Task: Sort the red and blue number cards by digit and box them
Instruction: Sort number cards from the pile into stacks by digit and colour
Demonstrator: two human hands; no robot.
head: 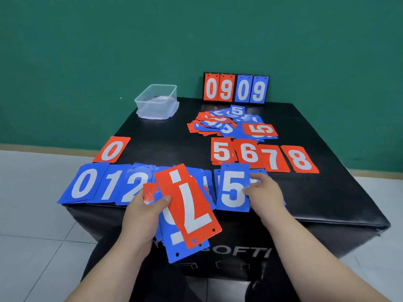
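Observation:
My left hand (145,211) grips a fanned stack of cards over the table's near edge; the top one is a red 7 card (187,205), upside down, with blue cards under it. My right hand (262,192) holds a blue 5 card (233,188) by its right edge, low over the near row. That row has blue cards 0 (84,184), 1 and 2 laid side by side. Red cards 5 (221,151), 6, 7 and 8 lie in a row behind, and a red 0 card (112,150) lies at the left. An unsorted pile (229,125) of red and blue cards sits further back.
A clear plastic box (157,101) stands empty at the far left corner of the black table (165,129). A flip scoreboard (236,89) showing 09 09 stands at the back edge against the green wall. Pale floor tiles surround the table.

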